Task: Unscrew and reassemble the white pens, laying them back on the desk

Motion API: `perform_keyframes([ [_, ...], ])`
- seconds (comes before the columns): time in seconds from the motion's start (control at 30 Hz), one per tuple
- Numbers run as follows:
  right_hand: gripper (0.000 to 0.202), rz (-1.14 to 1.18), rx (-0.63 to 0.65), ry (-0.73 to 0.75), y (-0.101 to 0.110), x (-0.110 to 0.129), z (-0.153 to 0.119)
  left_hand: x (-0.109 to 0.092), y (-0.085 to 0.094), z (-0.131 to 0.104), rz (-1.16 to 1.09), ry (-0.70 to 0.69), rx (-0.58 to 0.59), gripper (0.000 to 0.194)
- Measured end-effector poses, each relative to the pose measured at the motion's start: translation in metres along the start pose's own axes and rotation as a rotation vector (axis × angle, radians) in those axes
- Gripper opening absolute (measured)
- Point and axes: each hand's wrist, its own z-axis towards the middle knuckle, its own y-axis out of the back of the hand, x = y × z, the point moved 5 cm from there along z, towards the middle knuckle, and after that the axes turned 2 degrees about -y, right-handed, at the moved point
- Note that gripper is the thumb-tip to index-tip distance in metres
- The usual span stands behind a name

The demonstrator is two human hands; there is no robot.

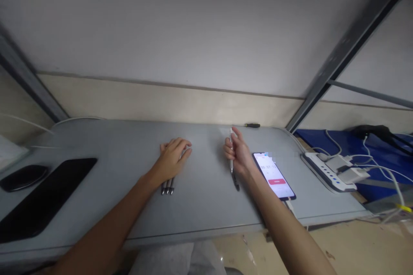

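My right hand [238,152] is closed around a white pen [231,166]. The pen stands roughly upright in the picture, with its pale end above the fingers and its dark clip end below them. To the left, my left hand [174,157] rests palm down, its fingers loosely curled and the thumb apart. Three dark pens [167,190] lie side by side beneath it. Only their silvery ends show below the palm; the hand hides the rest. Whether the left palm presses on them I cannot tell.
A lit phone [274,176] lies right of my right forearm, plugged into a cable. Farther right is a white power strip [327,172] with chargers. A screwdriver [252,125] lies by the back wall. On the left are a black flat pad [53,195] and a dark oval object [24,178].
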Motion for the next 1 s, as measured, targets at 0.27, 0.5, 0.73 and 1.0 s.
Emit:
perform_keyframes([
  [0.27,0.036,-0.234,-0.128,0.051,0.012,0.009,0.004,0.002,0.001,0.000,0.023,0.008,0.003,0.019],
  [0.5,0.021,-0.937,-0.426,0.163,0.038,0.025,0.004,0.002,-0.002,-0.001,0.070,-0.030,0.012,0.016],
  [0.73,0.020,-1.622,-0.453,0.033,0.046,0.018,0.005,0.004,-0.003,-0.001,0.085,-0.036,0.018,0.016],
  [1.0,0.019,-1.676,-0.426,0.043,0.044,0.015,0.007,0.002,-0.002,-0.001,0.085,-0.033,0.041,0.018],
])
